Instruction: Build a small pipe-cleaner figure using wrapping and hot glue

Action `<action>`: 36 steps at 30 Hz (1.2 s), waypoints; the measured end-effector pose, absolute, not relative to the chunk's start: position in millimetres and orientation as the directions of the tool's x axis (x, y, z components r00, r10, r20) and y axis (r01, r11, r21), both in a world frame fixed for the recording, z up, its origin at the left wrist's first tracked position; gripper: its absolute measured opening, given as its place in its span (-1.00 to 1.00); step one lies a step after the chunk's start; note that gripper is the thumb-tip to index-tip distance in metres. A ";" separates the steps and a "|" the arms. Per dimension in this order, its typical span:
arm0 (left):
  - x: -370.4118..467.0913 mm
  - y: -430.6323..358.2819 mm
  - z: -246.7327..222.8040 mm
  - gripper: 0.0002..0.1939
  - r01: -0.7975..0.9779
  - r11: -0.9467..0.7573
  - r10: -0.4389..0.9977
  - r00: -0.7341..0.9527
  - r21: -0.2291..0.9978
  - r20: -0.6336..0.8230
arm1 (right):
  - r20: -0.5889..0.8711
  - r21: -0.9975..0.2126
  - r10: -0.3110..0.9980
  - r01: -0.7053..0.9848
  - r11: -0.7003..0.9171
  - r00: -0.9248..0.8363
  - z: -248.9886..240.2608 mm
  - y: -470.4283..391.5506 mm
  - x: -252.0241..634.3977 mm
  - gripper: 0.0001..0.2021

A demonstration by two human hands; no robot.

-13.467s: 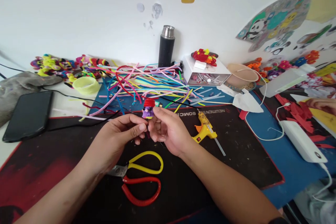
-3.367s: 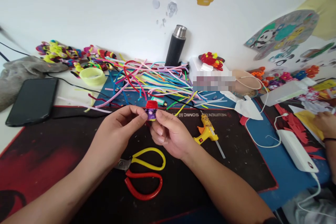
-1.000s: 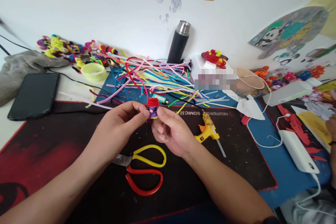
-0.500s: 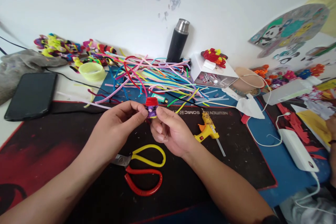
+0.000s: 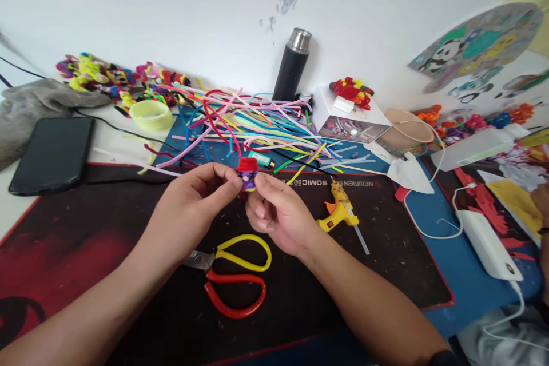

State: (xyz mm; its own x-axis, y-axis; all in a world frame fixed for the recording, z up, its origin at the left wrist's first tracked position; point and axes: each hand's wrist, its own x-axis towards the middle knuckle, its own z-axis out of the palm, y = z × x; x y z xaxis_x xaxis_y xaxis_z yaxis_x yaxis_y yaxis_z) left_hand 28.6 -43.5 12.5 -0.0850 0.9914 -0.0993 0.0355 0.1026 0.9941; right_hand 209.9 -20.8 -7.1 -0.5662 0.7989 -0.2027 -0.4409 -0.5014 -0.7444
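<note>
The left hand and the right hand are held close together, each pinching a small fuzzy figure between thumb and fingers, left hand at its left side, right hand at its right. The figure, red on top and purple below, is held upright above the black mat; its lower end is partly hidden by the fingers. From the left: a dark phone lies at the mat's corner, with a pale yellow-green ring beyond it. Scissors lie on the mat nearer the wearer, blades partly covered by the left wrist. Behind the figure is a loose heap of coloured fuzzy stems, with a black flask at its rear. Right of the right hand, a yellow glue gun lies on the mat. At far right are a white power bank and, partly in view, another person's hand.
</note>
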 end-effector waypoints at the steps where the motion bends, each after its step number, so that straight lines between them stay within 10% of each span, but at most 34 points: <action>1: 28.5 -43.8 12.4 -0.73 0.041 0.105 0.991 -0.087 0.994 -0.101 | -0.201 -0.744 0.799 -0.442 -0.501 -0.567 -7.2 -21.0 209.7 -0.53; 36: 30.9 -43.8 15.4 -0.72 -0.060 0.071 0.995 -0.064 0.996 -0.074 | -0.187 -0.723 0.796 -0.468 -0.508 -0.575 -7.8 -17.3 212.2 -0.51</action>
State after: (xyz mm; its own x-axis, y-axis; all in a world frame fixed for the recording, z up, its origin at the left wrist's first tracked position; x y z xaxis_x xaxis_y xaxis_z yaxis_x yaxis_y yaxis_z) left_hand 30.9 -43.8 15.4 -0.0641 0.9952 -0.0744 -0.0601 0.0706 0.9957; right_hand 212.2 -17.3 -7.8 -0.5751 0.7964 -0.1873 -0.4683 -0.5082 -0.7228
